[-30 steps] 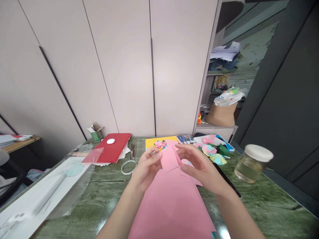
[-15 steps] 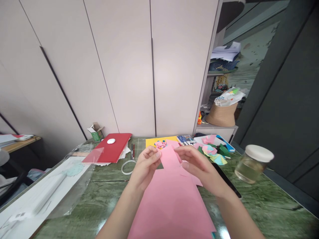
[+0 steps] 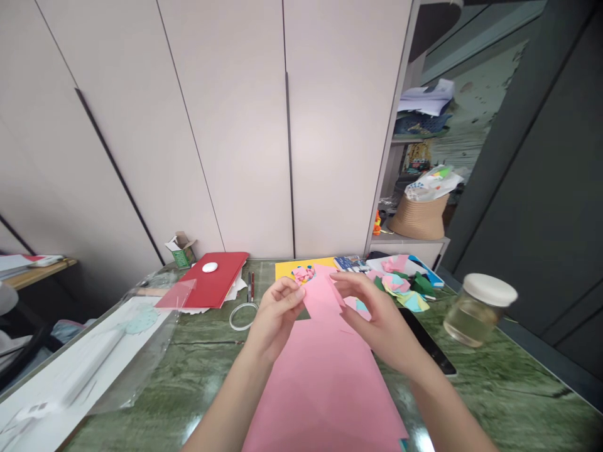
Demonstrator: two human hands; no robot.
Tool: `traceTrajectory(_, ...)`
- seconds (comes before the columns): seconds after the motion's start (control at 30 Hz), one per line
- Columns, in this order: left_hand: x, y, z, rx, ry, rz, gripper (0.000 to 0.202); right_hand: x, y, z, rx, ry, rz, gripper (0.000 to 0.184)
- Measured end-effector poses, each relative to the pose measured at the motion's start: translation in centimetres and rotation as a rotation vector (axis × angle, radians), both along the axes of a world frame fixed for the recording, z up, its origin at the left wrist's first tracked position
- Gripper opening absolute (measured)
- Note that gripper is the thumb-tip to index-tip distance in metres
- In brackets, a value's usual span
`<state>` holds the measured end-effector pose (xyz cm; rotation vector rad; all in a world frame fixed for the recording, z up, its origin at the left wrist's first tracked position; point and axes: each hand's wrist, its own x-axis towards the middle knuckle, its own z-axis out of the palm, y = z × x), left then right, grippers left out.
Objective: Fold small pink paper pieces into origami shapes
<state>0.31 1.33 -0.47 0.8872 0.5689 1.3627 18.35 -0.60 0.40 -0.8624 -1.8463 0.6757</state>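
Head: pink paper (image 3: 321, 298), fingers (image 3: 292, 300) at edges

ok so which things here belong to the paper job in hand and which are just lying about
Seemingly in use: small pink paper in the left hand, large pink sheet below it.

Seemingly just lying about: red folder, lidded jar, green box, black flat device.

TEXT: none readable | green box (image 3: 183, 256): pale printing, too small to read

Pale cabinets (image 3: 235, 125) before you
Your green marbled tabletop (image 3: 207, 351) catches bright glints (image 3: 424, 439); rightward stand open shelves (image 3: 382, 238) and a dark panel (image 3: 541, 220).
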Motion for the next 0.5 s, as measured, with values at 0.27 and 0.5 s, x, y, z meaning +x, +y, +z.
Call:
traceTrajectory(0.27,0.0,-0.4,0.1,0.138,0.269,0.137,0.019,0.8,0.4,-0.2,0.303,-0.24,-0.017,0.044)
traceTrajectory(0.5,-0.2,-0.6,0.1,0.162,0.29,0.149,0.016,1.5,0.0,0.5,0.169,-0.253,0.064,0.045)
